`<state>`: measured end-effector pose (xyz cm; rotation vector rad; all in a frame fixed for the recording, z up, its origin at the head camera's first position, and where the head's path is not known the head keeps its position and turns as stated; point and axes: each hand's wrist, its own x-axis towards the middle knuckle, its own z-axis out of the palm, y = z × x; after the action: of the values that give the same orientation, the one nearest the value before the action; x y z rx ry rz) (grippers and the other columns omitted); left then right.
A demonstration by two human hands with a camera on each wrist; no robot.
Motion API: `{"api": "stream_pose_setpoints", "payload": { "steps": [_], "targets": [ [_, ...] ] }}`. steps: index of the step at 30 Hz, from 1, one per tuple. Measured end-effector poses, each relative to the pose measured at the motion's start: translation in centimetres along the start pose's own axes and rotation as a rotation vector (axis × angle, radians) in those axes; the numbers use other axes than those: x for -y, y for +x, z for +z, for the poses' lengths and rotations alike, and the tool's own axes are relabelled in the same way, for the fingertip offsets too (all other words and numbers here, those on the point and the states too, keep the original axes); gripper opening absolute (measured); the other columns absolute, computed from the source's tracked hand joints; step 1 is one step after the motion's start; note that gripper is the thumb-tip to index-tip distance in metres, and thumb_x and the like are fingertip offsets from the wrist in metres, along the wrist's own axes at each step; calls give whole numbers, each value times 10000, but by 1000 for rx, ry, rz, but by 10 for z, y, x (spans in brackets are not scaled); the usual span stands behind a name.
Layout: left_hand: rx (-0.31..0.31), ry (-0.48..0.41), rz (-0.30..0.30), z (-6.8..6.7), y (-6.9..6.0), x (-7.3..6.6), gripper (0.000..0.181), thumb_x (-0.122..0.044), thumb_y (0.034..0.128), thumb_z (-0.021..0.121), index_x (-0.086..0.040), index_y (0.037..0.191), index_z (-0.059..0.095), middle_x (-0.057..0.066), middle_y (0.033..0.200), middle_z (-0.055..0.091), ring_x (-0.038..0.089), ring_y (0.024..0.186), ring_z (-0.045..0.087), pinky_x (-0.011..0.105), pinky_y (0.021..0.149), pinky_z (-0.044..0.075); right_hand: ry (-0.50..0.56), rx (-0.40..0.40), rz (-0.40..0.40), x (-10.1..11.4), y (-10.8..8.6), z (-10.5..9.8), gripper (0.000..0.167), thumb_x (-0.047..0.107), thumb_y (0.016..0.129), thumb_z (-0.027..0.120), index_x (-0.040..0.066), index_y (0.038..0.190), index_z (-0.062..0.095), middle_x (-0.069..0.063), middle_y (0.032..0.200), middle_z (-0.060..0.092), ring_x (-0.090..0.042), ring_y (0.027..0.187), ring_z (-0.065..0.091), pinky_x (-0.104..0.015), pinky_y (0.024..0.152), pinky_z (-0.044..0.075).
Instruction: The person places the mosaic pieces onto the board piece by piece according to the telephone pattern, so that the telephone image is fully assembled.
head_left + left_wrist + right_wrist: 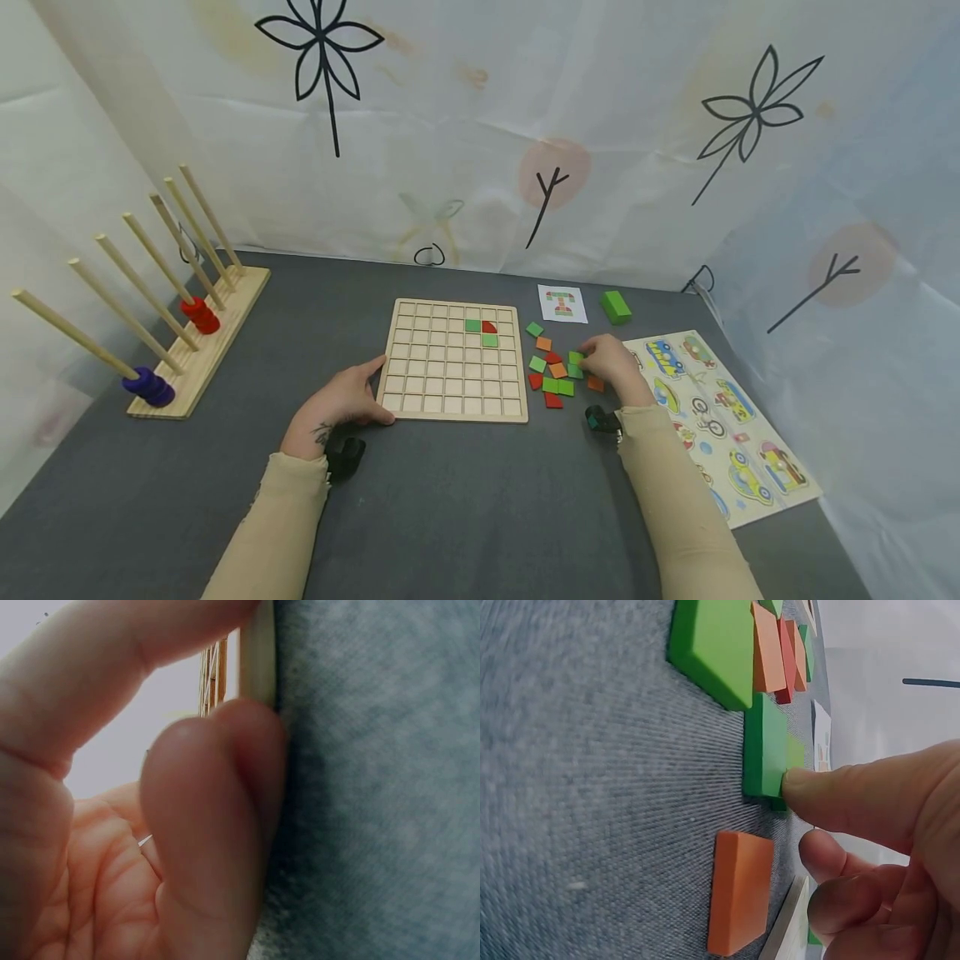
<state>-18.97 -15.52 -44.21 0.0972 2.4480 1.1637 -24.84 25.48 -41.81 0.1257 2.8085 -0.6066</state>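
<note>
A wooden grid board (453, 417) lies flat on the table. Two green tiles (472, 326) and a red rounded piece (489, 327) sit in its upper right cells. At the board's lower left corner, my left hand (341, 404) touches the edge with thumb and index finger spread. Right of the board, my right hand (611, 362) reaches over loose tiles, its fingertips at a light green tile (575, 357). In the right wrist view, the thumb (847, 791) touches beside a darker green tile (763, 746), the other fingers bent below it.
Loose red, orange and green tiles lie around, with an orange tile (739, 892) near the right hand. Behind them are a pattern card (562, 317) and a green block (616, 307). A picture puzzle board (720, 475) lies right; a peg stand (217, 350) with rings stands left.
</note>
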Motion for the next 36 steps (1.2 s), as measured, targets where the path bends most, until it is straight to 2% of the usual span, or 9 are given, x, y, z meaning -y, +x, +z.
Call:
{"api": "stream_pose_setpoints", "payload": {
  "steps": [9, 13, 17, 21, 24, 27, 32, 34, 36],
  "targets": [
    [3, -1, -1, 0, 1, 0, 1068, -73, 642, 807, -65, 1488, 155, 16, 540, 490, 131, 455, 423, 292, 479, 391, 35, -26, 7, 3, -2, -2, 151, 99, 788, 674, 26, 884, 585, -107, 860, 554, -222, 741, 495, -322, 615, 376],
    [5, 3, -3, 0, 1, 0, 1067, -76, 644, 807, -67, 1488, 156, 14, 541, 491, 130, 456, 422, 291, 480, 391, 64, -29, -17, 1, -3, -1, 134, 81, 779, 682, 45, 784, 553, -74, 780, 515, -197, 671, 467, -301, 574, 362],
    [7, 3, 10, 0, 1, 0, 1067, -77, 642, 809, -52, 1486, 157, 17, 538, 487, 133, 453, 421, 298, 476, 390, 104, -44, -21, 1, -3, -1, 127, 78, 791, 668, 49, 774, 546, -64, 767, 503, -187, 654, 459, -290, 554, 367],
    [3, 0, 9, 0, 1, 1, 1063, -73, 642, 807, -52, 1485, 160, 17, 534, 483, 133, 449, 418, 297, 475, 388, 189, -81, -29, 9, -6, -4, 129, 114, 825, 645, 38, 852, 545, -104, 868, 536, -209, 728, 478, -301, 584, 385],
    [-1, 0, 5, 0, 1, 1, 1057, -70, 646, 803, -58, 1486, 161, 18, 533, 482, 135, 448, 416, 296, 476, 389, 306, -124, -50, 18, -8, -4, 177, 166, 838, 642, 37, 914, 547, -129, 944, 559, -210, 757, 481, -307, 611, 394],
    [0, -2, 8, 0, 0, 1, 1053, -69, 648, 800, -61, 1486, 162, 19, 533, 483, 137, 449, 416, 298, 479, 390, 480, -165, -97, 30, -7, -1, 216, 193, 844, 640, 43, 975, 555, -128, 916, 572, -169, 670, 463, -292, 585, 388],
    [2, -1, 11, 0, 0, 0, 1050, -70, 652, 797, -62, 1487, 159, 19, 527, 481, 138, 445, 415, 299, 479, 390, 839, -191, -203, 53, 0, 11, 218, 127, 856, 630, 45, 1046, 563, -16, 753, 573, -91, 515, 390, -267, 518, 355],
    [3, -3, 9, 0, 0, 0, 1050, -68, 653, 796, -64, 1487, 158, 18, 522, 478, 139, 443, 412, 299, 477, 389, 945, -188, -236, 63, 3, 16, 227, 95, 860, 619, 35, 1072, 564, 45, 734, 580, -84, 527, 397, -270, 528, 355],
    [4, -4, 7, 0, 0, 1, 1052, -67, 652, 797, -66, 1488, 157, 16, 520, 475, 138, 442, 410, 298, 476, 386, 1005, -180, -255, 72, 5, 22, 239, 78, 868, 603, 32, 1100, 569, 74, 729, 585, -85, 530, 394, -266, 519, 342]
  ]
}}
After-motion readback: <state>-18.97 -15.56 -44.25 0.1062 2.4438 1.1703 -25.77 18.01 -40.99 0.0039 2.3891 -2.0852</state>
